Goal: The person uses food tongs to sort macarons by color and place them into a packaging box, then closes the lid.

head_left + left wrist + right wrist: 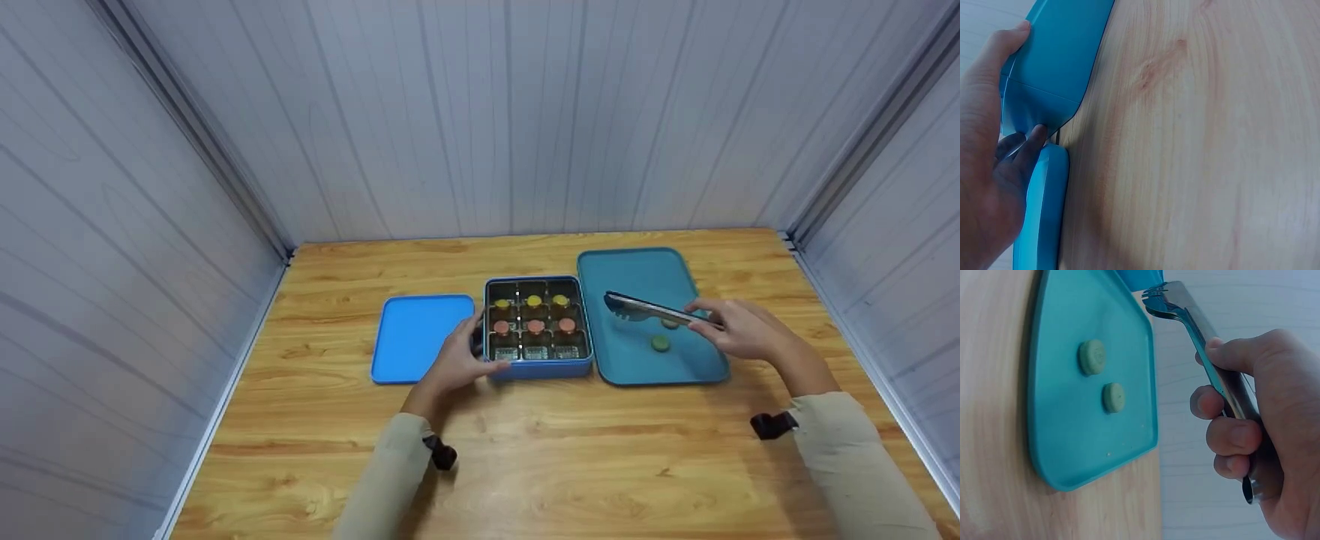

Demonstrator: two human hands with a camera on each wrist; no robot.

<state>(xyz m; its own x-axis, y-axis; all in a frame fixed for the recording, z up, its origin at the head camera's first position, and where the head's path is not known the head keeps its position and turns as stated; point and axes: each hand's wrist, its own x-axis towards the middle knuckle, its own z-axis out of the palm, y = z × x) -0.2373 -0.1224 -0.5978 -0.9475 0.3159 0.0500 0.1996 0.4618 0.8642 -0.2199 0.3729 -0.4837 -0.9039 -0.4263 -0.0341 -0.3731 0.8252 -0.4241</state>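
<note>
My left hand (459, 361) grips the near left corner of a blue square box (541, 369), thumb along its front wall and fingers on its left side. Inside, a clear divided insert holds three yellow macarons (534, 301) and, in front of them, three pinkish-orange macarons (535, 327). The nearest compartments show bare bottoms. In my right hand (742, 330) are metal tongs (660, 308), held over the teal tray (637, 364) with their tips pointing left towards the box. Nothing shows between the tips. Two green macarons (1092, 357) lie on the tray below.
A flat blue lid (412, 341) lies left of the box, beside my left hand. Box and tray stand side by side on the wooden table (562, 457). Pale panel walls (480, 120) enclose the table at the back and sides. Small crumbs dot the tray.
</note>
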